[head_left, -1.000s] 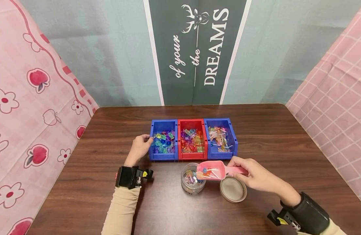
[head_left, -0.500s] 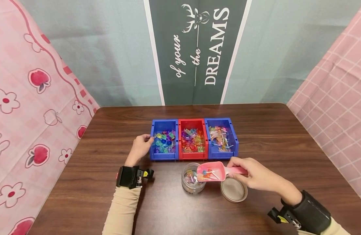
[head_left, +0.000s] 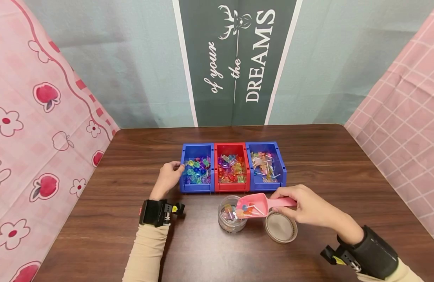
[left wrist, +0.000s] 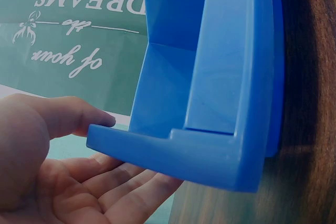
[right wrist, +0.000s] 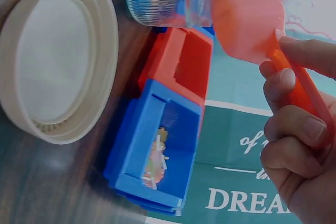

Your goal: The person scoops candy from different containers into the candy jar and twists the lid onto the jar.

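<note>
Between the thumb and curled fingers of the right hand [head_left: 305, 205] sits the handle of a pink scoop [head_left: 262, 200], its bowl reaching left from them and bearing small pieces with white sticks [head_left: 246, 207]. Left of these fingers, under the scoop's lip, a clear jar [head_left: 231, 228] stands upright, partly filled; whether scoop and rim touch cannot be told. Just below the fingers, a round lid [head_left: 281, 227] lies inner face up on the tabletop [head_left: 326, 164]. Farther left, the left hand [head_left: 168, 177] pinches the side wall of a blue bin [head_left: 197, 188] between thumb and fingers. Rightward from that grip, a red bin [head_left: 232, 187] and another blue bin [head_left: 267, 187] adjoin it, both containing colourful pieces.
</note>
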A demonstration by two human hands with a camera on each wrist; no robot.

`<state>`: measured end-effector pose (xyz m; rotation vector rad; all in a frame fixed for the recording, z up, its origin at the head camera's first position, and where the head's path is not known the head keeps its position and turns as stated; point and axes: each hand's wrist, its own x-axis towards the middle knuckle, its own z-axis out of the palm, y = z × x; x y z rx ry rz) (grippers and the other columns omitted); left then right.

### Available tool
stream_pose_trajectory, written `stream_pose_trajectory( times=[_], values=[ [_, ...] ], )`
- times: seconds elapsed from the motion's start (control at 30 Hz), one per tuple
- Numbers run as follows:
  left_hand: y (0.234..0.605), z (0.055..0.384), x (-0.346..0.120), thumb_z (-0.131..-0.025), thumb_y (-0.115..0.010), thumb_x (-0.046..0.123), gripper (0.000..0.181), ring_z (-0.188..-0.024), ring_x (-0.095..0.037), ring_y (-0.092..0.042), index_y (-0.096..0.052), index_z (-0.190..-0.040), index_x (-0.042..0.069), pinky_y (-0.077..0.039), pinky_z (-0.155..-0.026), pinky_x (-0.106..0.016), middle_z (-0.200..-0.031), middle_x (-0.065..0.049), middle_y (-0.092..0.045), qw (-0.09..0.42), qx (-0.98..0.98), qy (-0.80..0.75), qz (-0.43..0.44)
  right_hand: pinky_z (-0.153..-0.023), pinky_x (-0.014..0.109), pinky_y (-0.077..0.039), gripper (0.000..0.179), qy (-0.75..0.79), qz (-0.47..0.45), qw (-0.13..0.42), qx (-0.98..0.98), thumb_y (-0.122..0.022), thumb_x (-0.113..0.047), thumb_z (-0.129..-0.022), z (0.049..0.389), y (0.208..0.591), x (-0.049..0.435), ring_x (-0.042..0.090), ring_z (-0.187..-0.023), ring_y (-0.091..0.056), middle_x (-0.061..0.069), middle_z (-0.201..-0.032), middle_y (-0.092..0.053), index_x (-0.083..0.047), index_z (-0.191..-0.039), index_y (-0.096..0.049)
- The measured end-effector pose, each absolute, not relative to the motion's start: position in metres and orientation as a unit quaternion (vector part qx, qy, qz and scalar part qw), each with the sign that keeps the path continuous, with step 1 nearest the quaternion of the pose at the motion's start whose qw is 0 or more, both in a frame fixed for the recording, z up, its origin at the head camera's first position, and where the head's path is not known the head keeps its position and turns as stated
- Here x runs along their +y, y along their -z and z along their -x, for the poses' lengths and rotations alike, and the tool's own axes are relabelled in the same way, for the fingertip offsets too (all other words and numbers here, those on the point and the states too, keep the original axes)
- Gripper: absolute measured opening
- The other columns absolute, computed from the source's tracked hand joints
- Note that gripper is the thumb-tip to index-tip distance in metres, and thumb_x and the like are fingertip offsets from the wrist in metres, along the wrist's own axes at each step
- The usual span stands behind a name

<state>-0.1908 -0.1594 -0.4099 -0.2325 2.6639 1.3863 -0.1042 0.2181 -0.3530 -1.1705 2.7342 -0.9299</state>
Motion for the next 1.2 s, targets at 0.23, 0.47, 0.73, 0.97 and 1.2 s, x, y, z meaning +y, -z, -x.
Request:
stream_pose_trajectory(
  times=[0.23, 0.47, 0.73, 0.97, 1.2],
  values=[
    [0.409, 0.190, -0.160, -0.100, -0.047, 0.022, 0.040, -0.104, -0.027, -0.060, -0.055, -0.130, -0.004, -0.052, -0.095, -0.042, -0.122, -0.024, -0.063, 0.066, 0.883, -0.458, 0.078, -0.053, 0.013, -0.040, 0.018, 0.278, 0.381, -0.002, 0.882, -0.077, -0.012, -0.078, 0.106, 0.342, 0.213, -0.008, -0.066, -0.045, -0.008, -0.080, -0.070, -0.017, -0.093, -0.070],
    [0.407, 0.190, -0.158, -0.100, -0.047, 0.021, 0.041, -0.105, -0.027, -0.060, -0.054, -0.130, -0.005, -0.052, -0.095, -0.043, -0.123, -0.024, -0.063, 0.065, 0.882, -0.460, 0.075, -0.054, 0.013, -0.042, 0.020, 0.278, 0.387, -0.012, 0.879, -0.079, -0.011, -0.076, 0.106, 0.339, 0.211, -0.008, -0.067, -0.047, -0.006, -0.081, -0.071, -0.016, -0.093, -0.069],
    [0.409, 0.190, -0.160, -0.100, -0.046, 0.021, 0.041, -0.104, -0.027, -0.060, -0.054, -0.130, -0.005, -0.052, -0.096, -0.043, -0.123, -0.024, -0.062, 0.066, 0.880, -0.463, 0.076, -0.056, 0.013, -0.043, 0.019, 0.277, 0.386, -0.008, 0.880, -0.078, -0.012, -0.077, 0.105, 0.338, 0.210, -0.008, -0.068, -0.047, -0.008, -0.080, -0.070, -0.016, -0.093, -0.069],
    [0.409, 0.190, -0.159, -0.100, -0.047, 0.022, 0.040, -0.104, -0.026, -0.060, -0.055, -0.129, -0.005, -0.052, -0.095, -0.042, -0.122, -0.024, -0.063, 0.065, 0.881, -0.462, 0.074, -0.055, 0.013, -0.043, 0.019, 0.279, 0.384, 0.002, 0.880, -0.077, -0.012, -0.078, 0.105, 0.337, 0.211, -0.008, -0.068, -0.046, -0.008, -0.080, -0.069, -0.016, -0.094, -0.068],
    [0.409, 0.190, -0.159, -0.100, -0.047, 0.022, 0.040, -0.103, -0.026, -0.060, -0.055, -0.129, -0.005, -0.052, -0.094, -0.041, -0.121, -0.024, -0.064, 0.064, 0.883, -0.460, 0.074, -0.055, 0.013, -0.042, 0.021, 0.280, 0.384, 0.001, 0.880, -0.077, -0.009, -0.077, 0.105, 0.338, 0.212, -0.008, -0.067, -0.046, -0.008, -0.080, -0.069, -0.016, -0.094, -0.068]
  ],
)
